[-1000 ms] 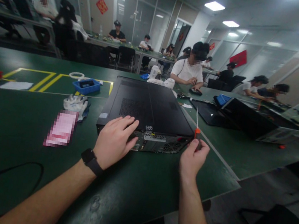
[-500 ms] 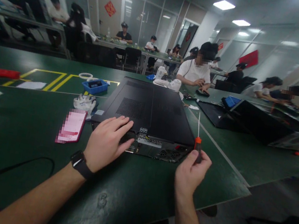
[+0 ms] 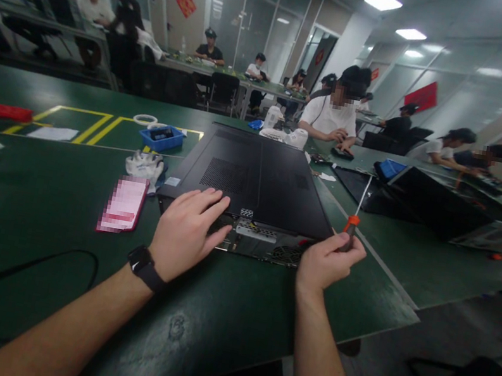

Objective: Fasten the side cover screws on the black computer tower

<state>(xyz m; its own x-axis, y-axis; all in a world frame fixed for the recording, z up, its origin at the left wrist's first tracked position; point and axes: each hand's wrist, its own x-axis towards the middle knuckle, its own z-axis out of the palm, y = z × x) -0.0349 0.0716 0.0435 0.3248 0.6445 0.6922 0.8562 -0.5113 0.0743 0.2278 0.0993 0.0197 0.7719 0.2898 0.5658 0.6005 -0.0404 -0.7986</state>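
A black computer case lies flat on the green table, its rear panel with a fan grille facing me. My left hand, wearing a dark watch, rests on the near left edge of the case with fingers stretched over the top cover. In my right hand, at the near right corner of the case, is a screwdriver with an orange and dark handle. Its shaft points up and away from me, clear of the case. The right fingers are wrapped round the handle.
Left of the case lie a phone, white gloves and a blue tray. A second, opened case stands at the right beside a dark panel. Across the table a person in a white shirt handles something small.
My right hand has turned and shifted slightly up, and the screwdriver now leans further right. My left hand stays on the case. The view has moved a little.
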